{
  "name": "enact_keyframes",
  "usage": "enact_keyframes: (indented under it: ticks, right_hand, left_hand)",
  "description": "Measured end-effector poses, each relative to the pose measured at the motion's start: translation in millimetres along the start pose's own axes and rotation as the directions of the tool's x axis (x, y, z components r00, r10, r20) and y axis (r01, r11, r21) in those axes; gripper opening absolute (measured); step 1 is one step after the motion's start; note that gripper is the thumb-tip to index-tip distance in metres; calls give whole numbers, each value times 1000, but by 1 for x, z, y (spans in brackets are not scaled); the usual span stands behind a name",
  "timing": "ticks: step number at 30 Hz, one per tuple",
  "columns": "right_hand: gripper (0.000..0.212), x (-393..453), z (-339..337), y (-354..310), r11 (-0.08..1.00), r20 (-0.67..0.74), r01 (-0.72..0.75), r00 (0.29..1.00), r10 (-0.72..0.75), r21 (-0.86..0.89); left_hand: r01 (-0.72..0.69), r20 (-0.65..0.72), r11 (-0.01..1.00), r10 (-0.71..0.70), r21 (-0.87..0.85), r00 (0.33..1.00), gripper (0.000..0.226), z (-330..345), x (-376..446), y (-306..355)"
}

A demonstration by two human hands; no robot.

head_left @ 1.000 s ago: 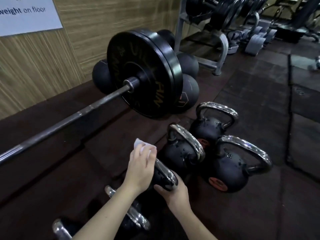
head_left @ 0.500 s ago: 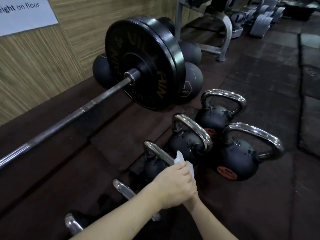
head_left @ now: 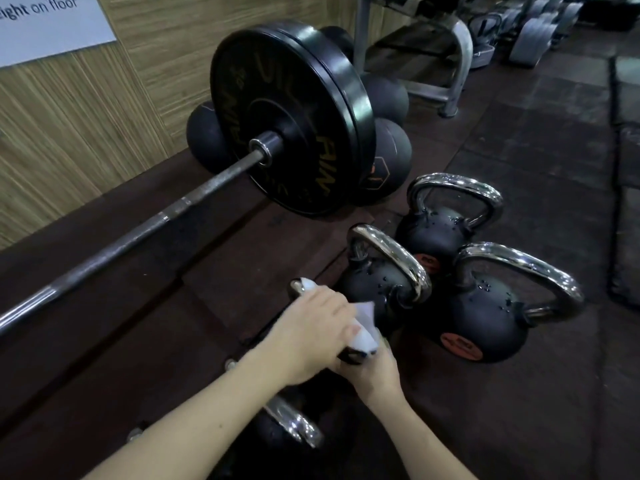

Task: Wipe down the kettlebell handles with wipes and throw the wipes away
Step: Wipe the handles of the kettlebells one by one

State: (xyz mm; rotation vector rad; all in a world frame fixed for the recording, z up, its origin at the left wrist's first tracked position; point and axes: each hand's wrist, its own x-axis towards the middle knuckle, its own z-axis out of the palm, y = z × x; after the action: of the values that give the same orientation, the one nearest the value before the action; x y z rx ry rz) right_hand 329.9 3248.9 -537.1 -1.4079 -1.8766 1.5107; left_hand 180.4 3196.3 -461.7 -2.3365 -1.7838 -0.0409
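Observation:
Several black kettlebells with chrome handles stand on the dark floor. My left hand (head_left: pixel 311 330) is closed over the handle of one of them, pressing a white wipe (head_left: pixel 365 329) around it; only the handle's far tip (head_left: pixel 296 285) shows. Under it, my right hand (head_left: pixel 375 374) grips the same kettlebell at its near side. Just beyond stands another kettlebell (head_left: pixel 375 285), then a far one (head_left: pixel 436 230) and a right one (head_left: pixel 485 323), all wet with droplets. The chrome handle of a nearer kettlebell (head_left: pixel 294 426) shows below my left forearm.
A loaded barbell (head_left: pixel 138 233) with a large black plate (head_left: pixel 294 116) lies along the left, with dark medicine balls (head_left: pixel 384 95) behind it. A wood-panel wall (head_left: pixel 69 109) runs on the left. A metal rack (head_left: pixel 457 57) and grey equipment stand at the back.
My left hand with the wipe slid along the handle from its far end to the near end, then back over the middle. The right hand kept its hold on the kettlebell.

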Motion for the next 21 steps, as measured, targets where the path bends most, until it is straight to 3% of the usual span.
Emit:
enact_keyframes:
  ticks: [2,4,5,6,8,9,10,11,12,13,14,16,17,18,19,20,21]
  right_hand:
    - [84,2,0,4,993,35,-37,999,33,115]
    - [87,5,1,8,961,48,-66,997,55,269]
    - [87,4,2,5,939,44,-72,997,60,335]
    - [86,3,3,3,929,43,-74,997,63,363]
    - [87,4,6,2,886,65,-124,992,106,447]
    - [88,4,6,3,860,83,-146,989,121,489]
    - [88,3,4,3,839,95,-162,987,131,519]
    - [88,4,4,3,809,116,-185,983,145,558]
    - [88,4,5,3,819,101,-171,985,139,547]
    - [88,4,6,3,835,82,-176,984,157,521]
    - [88,5,6,5,873,54,-150,989,141,463]
    - [89,7,8,10,940,24,-163,986,163,299]
    - [85,9,5,12,940,-8,-213,975,223,268]
    - [73,12,8,10,935,-30,-226,969,243,272]
    - [54,10,13,7,932,-55,-215,969,241,291]
    - [39,3,20,3,954,-138,-173,968,211,246]
    - [35,3,19,-11,928,-273,-210,915,298,307]
  left_hand:
    - [227,-45,969,-233,-101,971,27,-4,-2,-13]
    - [445,-33,864,-464,-236,885,31,-8,1,-29]
    - [564,85,736,-579,-373,811,30,-8,2,-34]
    - [685,239,492,-690,-537,683,31,-11,5,-35]
    - [670,459,-70,-780,-739,425,32,-11,13,-38]
    - [599,506,-237,-797,-765,329,31,-8,16,-37]
    - [567,534,-317,-802,-760,268,30,-8,19,-33]
    - [568,536,-331,-809,-754,240,27,-6,21,-29]
    - [614,505,-274,-829,-740,240,25,-3,22,-24]
    - [683,411,-117,-865,-721,286,26,0,20,-20]
    - [735,289,99,-878,-670,381,28,1,17,-17]
    - [687,56,609,-731,-397,680,32,4,13,-2]
    - [567,0,789,-583,-237,812,32,3,13,12]
    - [413,-25,904,-418,-111,908,30,4,12,24]
    - [273,-33,961,-274,-48,961,27,3,10,35]
    - [152,-46,988,-153,-16,987,25,5,7,43]
    - [55,-49,998,-54,18,997,25,5,1,43]
